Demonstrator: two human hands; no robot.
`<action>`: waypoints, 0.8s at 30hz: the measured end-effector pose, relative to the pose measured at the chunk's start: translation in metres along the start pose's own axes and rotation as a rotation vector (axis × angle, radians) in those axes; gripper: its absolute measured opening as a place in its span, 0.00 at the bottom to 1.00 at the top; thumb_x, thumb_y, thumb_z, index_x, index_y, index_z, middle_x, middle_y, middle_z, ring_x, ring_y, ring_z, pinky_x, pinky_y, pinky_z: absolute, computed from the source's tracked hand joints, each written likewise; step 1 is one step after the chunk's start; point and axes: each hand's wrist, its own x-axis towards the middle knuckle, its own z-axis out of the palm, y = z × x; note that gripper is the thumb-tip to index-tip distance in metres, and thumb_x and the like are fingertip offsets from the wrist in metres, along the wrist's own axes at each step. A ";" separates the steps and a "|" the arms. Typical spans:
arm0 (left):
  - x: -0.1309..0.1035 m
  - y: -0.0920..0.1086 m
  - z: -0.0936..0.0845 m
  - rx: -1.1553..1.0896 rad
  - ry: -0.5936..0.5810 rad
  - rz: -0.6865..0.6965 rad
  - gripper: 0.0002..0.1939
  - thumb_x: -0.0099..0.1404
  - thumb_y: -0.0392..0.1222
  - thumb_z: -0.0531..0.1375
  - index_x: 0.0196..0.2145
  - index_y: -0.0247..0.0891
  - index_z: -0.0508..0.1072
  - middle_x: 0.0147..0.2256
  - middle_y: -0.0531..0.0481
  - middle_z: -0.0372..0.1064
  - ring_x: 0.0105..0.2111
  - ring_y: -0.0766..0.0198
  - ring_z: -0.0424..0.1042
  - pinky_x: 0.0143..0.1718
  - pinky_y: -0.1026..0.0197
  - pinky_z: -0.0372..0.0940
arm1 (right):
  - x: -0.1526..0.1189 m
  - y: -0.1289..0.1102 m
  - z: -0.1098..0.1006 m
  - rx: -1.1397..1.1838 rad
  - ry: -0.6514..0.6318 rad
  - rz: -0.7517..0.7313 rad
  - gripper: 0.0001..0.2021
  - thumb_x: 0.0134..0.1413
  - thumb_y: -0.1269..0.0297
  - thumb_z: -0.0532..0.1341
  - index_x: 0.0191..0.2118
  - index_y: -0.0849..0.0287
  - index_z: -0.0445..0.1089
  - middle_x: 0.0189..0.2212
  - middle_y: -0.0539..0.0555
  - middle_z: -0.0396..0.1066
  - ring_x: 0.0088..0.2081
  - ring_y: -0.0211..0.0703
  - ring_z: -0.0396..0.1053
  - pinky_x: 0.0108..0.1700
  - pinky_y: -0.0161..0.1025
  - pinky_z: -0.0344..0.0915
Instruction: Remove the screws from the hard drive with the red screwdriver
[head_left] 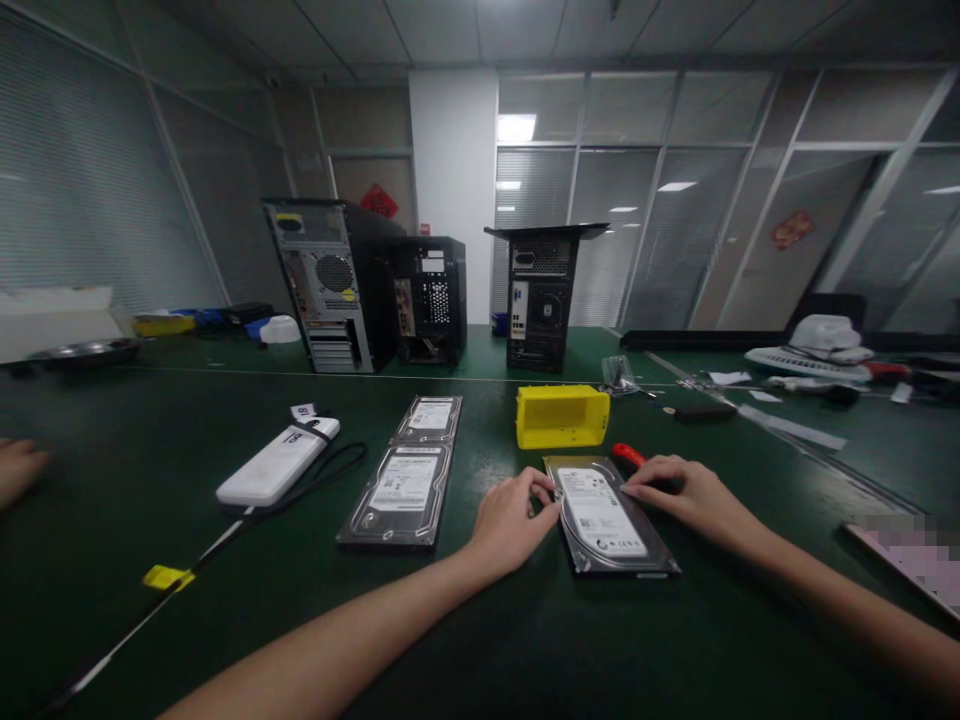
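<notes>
Working well at the hard drive (604, 512) likely called for light fingertips along its edges, keeping it flat. The left hand (510, 520) was at its left edge, thumb and forefinger close; any pinch could not be told. The hard drive lay between both hands on the green table (510, 660). The right hand (686, 495) was at its right edge, its grip equally unclear.

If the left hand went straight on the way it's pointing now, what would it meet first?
The drive just to its right. The left hand seems to touch that edge, though exact contact is hard to judge here.
</notes>
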 end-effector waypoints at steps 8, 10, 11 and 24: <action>-0.001 0.001 -0.002 -0.005 -0.018 -0.009 0.12 0.62 0.46 0.53 0.42 0.41 0.67 0.38 0.52 0.72 0.37 0.62 0.68 0.41 0.59 0.60 | -0.009 0.007 0.008 -0.017 0.116 0.036 0.14 0.49 0.48 0.59 0.32 0.49 0.78 0.37 0.53 0.75 0.48 0.56 0.66 0.52 0.57 0.58; -0.001 0.002 -0.002 -0.006 -0.023 -0.013 0.12 0.62 0.47 0.53 0.42 0.41 0.67 0.38 0.52 0.72 0.37 0.62 0.68 0.41 0.59 0.60 | -0.011 0.007 0.009 -0.004 0.117 0.040 0.15 0.48 0.47 0.59 0.32 0.49 0.78 0.38 0.54 0.75 0.48 0.56 0.66 0.51 0.57 0.58; -0.001 0.002 -0.003 -0.005 -0.025 -0.016 0.13 0.62 0.47 0.53 0.42 0.41 0.67 0.39 0.52 0.72 0.37 0.62 0.68 0.41 0.59 0.60 | -0.012 0.007 0.010 0.005 0.121 0.041 0.15 0.48 0.47 0.59 0.32 0.49 0.78 0.38 0.54 0.75 0.48 0.57 0.66 0.51 0.57 0.59; -0.001 0.002 -0.002 -0.003 -0.016 -0.014 0.12 0.62 0.46 0.53 0.42 0.41 0.68 0.38 0.52 0.72 0.37 0.62 0.68 0.40 0.59 0.60 | -0.015 0.005 0.009 0.028 0.130 0.035 0.14 0.48 0.49 0.60 0.32 0.50 0.78 0.38 0.55 0.74 0.46 0.54 0.67 0.50 0.56 0.62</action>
